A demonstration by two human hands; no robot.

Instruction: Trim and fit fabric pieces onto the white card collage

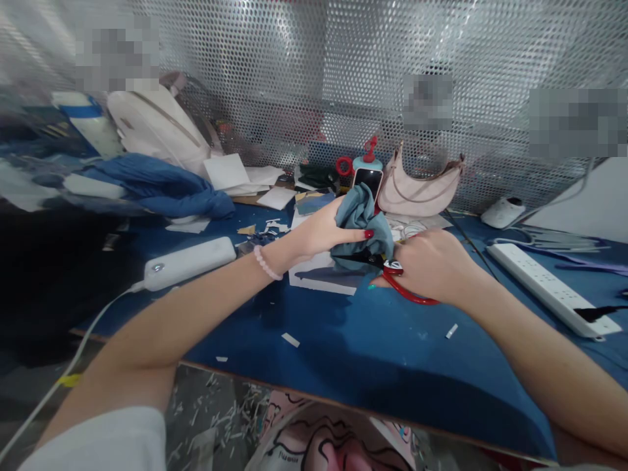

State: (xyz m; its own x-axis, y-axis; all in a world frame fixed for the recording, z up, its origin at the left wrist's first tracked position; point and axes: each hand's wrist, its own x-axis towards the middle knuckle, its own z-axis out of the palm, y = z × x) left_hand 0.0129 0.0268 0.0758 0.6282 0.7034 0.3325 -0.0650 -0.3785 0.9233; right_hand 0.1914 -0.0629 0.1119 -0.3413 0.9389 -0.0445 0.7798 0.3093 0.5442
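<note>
My left hand is closed on a crumpled piece of blue-grey cloth, thumb laid across its front. On the cloth's right side, my right hand grips a pair of scissors with red handles. Their dark blades lie against the lower part of the cloth, partly covered by it; whether they are apart or together I cannot tell. Beneath both hands a white sheet of paper rests on the blue table. Just behind the cloth a phone leans upright.
A white power strip lies at right, and a white corded device at left. Behind are a pink handbag, a blue garment, a white backpack and a perforated metal screen. Paper scraps dot the table.
</note>
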